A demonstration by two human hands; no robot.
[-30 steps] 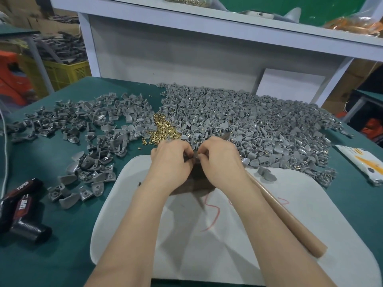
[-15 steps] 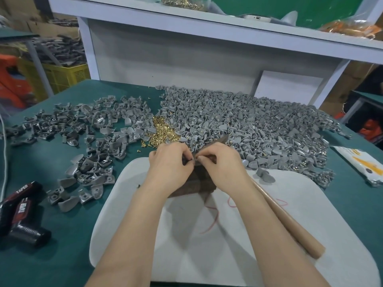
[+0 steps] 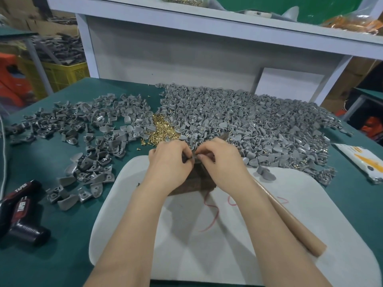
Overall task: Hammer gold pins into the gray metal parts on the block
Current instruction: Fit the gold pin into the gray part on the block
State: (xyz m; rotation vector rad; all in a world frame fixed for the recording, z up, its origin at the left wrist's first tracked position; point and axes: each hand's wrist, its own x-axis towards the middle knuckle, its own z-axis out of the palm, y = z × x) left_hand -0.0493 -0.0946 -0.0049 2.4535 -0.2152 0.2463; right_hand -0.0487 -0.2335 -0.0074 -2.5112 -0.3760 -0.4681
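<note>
Change: left hand (image 3: 169,160) and right hand (image 3: 222,160) have barely shifted.
Left: fingers curled, pinching gray part (image 3: 191,160) atop block (image 3: 196,183).
Right: pinches same part, fingertips meeting.
Pins: gold pins (image 3: 163,131) just beyond left hand.

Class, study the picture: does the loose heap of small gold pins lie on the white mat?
No: the loose heap of small gold pins lies on the green tabletop beyond the white mat.

Both forearms bare, converging toward center, wrists roughly level. L hand (image 3: 169,160) knuckles up, fingers curled, tips pinching small item at midline. R hand (image 3: 222,160) mirrors it, fingers curled, tips pinched close to L's. Hands nearly touching at fingertips.
</note>
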